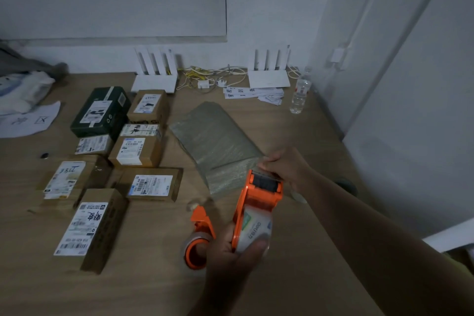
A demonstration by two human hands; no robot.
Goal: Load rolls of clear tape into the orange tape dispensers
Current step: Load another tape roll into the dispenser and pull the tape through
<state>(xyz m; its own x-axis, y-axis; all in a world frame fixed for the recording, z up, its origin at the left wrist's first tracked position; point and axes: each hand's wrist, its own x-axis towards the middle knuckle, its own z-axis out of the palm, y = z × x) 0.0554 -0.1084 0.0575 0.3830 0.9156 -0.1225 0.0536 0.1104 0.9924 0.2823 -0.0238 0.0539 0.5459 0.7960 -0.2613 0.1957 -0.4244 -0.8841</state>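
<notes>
I hold an orange tape dispenser [259, 195] above the table, with a roll of clear tape [255, 232] seated in it. My left hand [230, 256] grips the dispenser around the roll, thumb across the tape. My right hand [284, 169] is closed at the dispenser's far end by the black roller, fingers pinched as if on the tape's end, which I cannot make out. A second orange dispenser [198, 238] lies on the table to the left, also with a clear roll in it.
Several labelled cardboard parcels [138, 151] and a dark green box [101, 111] cover the left of the wooden table [307, 277]. A grey bubble mailer [215, 141] lies beyond the dispensers. Two white routers, cables, paper slips and a water bottle [300, 92] stand by the wall.
</notes>
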